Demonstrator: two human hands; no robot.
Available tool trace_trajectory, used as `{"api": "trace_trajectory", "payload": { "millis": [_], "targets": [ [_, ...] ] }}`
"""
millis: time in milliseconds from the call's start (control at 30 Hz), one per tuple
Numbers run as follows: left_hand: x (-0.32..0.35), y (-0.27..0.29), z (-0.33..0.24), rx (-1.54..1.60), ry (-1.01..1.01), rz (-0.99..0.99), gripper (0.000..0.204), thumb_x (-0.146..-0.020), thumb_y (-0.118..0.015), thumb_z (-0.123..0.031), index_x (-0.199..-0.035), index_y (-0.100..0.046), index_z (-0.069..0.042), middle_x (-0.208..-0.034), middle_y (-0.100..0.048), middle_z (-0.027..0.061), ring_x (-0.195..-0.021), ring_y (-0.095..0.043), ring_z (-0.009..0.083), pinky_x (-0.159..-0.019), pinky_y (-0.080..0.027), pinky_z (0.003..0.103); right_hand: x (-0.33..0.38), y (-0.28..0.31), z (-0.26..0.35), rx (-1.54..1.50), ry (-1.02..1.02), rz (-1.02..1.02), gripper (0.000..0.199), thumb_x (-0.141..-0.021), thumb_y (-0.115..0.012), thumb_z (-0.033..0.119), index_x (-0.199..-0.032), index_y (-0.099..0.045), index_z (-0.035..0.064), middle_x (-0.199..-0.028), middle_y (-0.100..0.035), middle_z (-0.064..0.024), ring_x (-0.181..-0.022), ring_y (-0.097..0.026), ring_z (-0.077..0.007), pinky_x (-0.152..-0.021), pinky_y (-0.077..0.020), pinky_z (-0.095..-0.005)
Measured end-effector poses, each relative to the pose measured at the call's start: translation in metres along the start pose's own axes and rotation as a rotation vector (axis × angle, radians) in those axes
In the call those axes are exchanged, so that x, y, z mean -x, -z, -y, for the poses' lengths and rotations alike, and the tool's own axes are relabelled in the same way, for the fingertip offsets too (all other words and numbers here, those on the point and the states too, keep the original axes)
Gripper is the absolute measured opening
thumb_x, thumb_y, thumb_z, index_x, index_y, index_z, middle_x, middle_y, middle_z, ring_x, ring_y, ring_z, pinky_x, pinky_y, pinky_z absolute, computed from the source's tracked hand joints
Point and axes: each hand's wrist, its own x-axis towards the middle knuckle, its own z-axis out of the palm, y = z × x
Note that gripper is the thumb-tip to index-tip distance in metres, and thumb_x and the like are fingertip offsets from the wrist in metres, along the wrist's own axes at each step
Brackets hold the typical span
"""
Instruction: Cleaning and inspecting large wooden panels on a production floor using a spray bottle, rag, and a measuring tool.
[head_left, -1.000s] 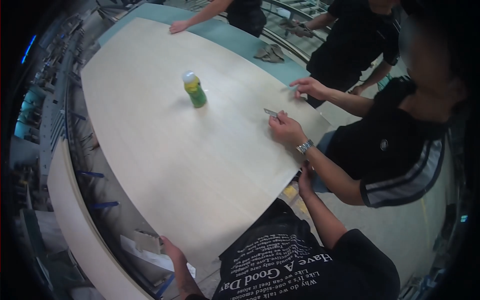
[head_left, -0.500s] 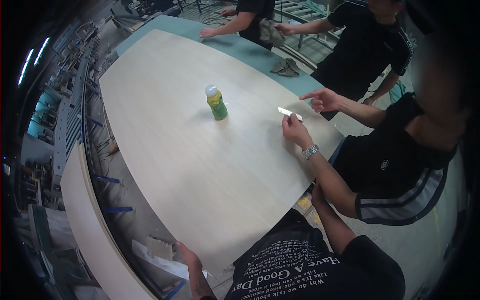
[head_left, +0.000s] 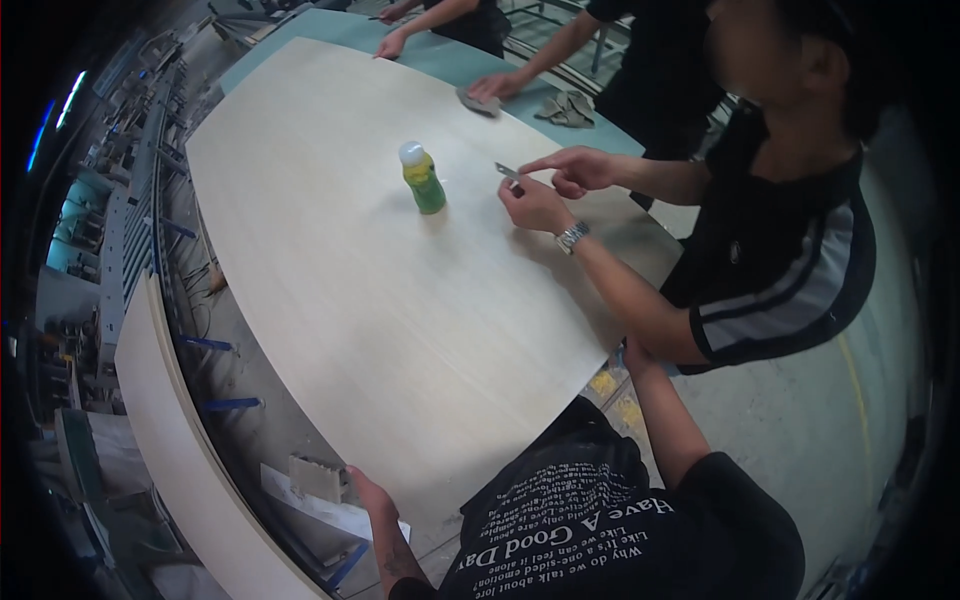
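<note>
A large pale wood panel (head_left: 400,320) stretches away in front of me. My left hand (head_left: 370,491) is closed on its near left edge, with the fingers partly hidden under the board. At the near right edge my right hand (head_left: 637,356) grips the same panel; most of its fingers are out of sight. A green and yellow drink bottle (head_left: 423,180) with a white cap stands upright on the panel, away from both hands. To the right, a co-worker leans over the board, pinching a small flat metal blade (head_left: 508,172) and pointing at it with the other hand.
The panel lies over a teal-topped table (head_left: 325,28). At the far side, another person presses a grey cloth (head_left: 478,103) on the panel edge; a second rag (head_left: 566,109) lies nearby. Curved boards (head_left: 180,420) and a roller conveyor (head_left: 135,240) line the left.
The co-worker's hands and blade have moved left over the panel. The far person has brought the grey cloth down onto its edge. My hands keep their places.
</note>
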Motion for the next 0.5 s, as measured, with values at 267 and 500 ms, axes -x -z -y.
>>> {"api": "trace_trajectory", "payload": {
  "millis": [267, 500],
  "targets": [
    [-0.014, -0.005, 0.008, 0.05, -0.003, 0.082, 0.077, -0.112, -0.018, -0.061, -0.162, -0.034, -0.005, -0.16, -0.047, 0.0126, -0.143, -0.048, 0.0318, -0.118, -0.04, 0.044, -0.047, 0.029, -0.09, 0.138, 0.248, -0.038, 0.08, -0.1, -0.075, 0.028, -0.163, -0.03, 0.0078, -0.165, -0.034, -0.0092, -0.146, -0.038, -0.0224, -0.124, -0.0297, -0.0373],
    [-0.013, -0.008, 0.006, 0.085, -0.017, 0.061, 0.079, -0.112, -0.023, -0.063, -0.161, -0.035, -0.002, -0.16, -0.047, 0.0139, -0.143, -0.049, 0.0319, -0.118, -0.038, 0.044, -0.039, 0.031, -0.064, 0.213, 0.23, 0.014, 0.083, -0.098, -0.076, 0.022, -0.164, -0.028, 0.0085, -0.165, -0.035, -0.0096, -0.148, -0.037, -0.0225, -0.123, -0.0319, -0.039]
  ]
}}
